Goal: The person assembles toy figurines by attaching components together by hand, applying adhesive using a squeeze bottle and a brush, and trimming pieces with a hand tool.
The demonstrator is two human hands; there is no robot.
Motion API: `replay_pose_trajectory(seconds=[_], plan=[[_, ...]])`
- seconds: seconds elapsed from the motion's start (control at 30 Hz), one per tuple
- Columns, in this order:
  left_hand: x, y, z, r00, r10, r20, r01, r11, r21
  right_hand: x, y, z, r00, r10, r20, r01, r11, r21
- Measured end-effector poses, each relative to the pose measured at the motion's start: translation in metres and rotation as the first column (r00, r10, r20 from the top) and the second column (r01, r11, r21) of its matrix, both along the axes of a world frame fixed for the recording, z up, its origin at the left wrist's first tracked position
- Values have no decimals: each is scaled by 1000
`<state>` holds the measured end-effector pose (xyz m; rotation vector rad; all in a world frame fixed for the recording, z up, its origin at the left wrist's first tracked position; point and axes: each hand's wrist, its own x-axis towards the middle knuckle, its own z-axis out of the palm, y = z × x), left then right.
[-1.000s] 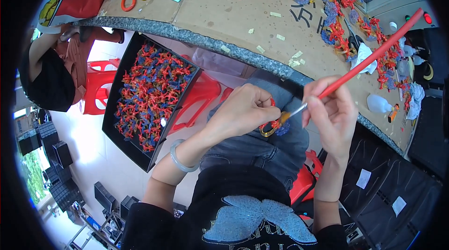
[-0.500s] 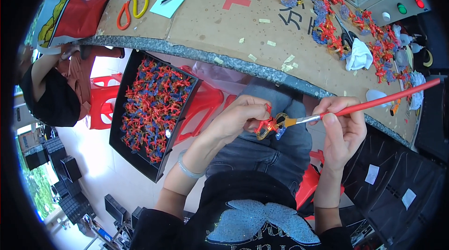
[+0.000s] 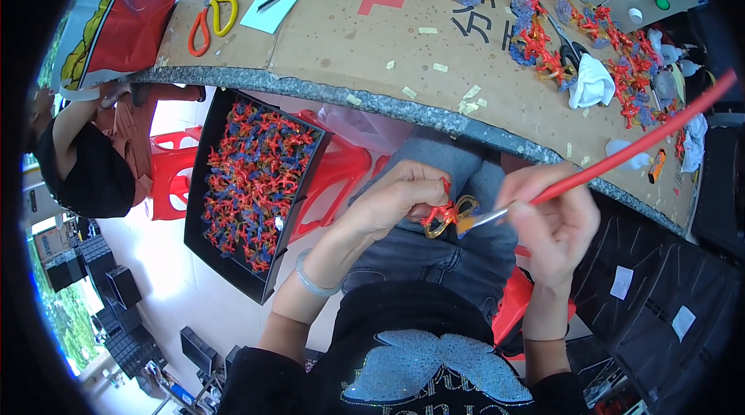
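Above my lap, my left hand (image 3: 403, 201) pinches a small translucent plastic figure (image 3: 440, 218), red with amber loops. My right hand (image 3: 551, 217) is closed round a paintbrush (image 3: 621, 156) with a long red handle and metal ferrule. The brush's bristles meet the lower right part of the figure, where a bit of blue shows. My left fingers hide part of the figure. A black tray (image 3: 272, 279) to the left is filled with many similar red, blue and amber figures (image 3: 252, 182).
The cardboard-covered table (image 3: 334, 42) has a stone edge. On it lie scissors (image 3: 209, 19), black sticks on pale paper (image 3: 272, 7), rows of figures (image 3: 535, 27) and a white cloth (image 3: 592, 81). A person (image 3: 89, 151) works at far left, near red stools (image 3: 171, 170).
The paintbrush handle has tilted up more steeply and my right hand has shifted slightly left, with the bristles now lower on the figure. My left hand still grips the figure.
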<state>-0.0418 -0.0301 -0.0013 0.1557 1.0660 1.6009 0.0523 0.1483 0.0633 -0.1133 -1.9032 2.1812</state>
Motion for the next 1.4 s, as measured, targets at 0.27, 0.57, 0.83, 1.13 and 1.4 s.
replay_pose_trajectory(seconds=[0.27, 0.57, 0.83, 1.13, 1.4], plan=[[5, 0, 12, 955, 146, -257, -157, 987, -24, -30, 17, -1, 947, -301, 115, 191, 811, 553], [6, -8, 19, 856, 242, -456, -318, 943, -97, -96, 21, -37, 974, -213, 71, 50, 515, 856], [-1, -22, 20, 820, 294, -491, -375, 924, -74, -77, 24, -23, 911, -408, -60, 289, 529, 798], [-1, -22, 14, 697, 289, -656, -463, 880, -105, -33, 24, -23, 878, -469, -101, 386, 565, 729], [-4, -66, 19, 280, -152, -948, -715, 625, -311, 0, 22, -29, 859, -509, -45, 395, 606, 690]])
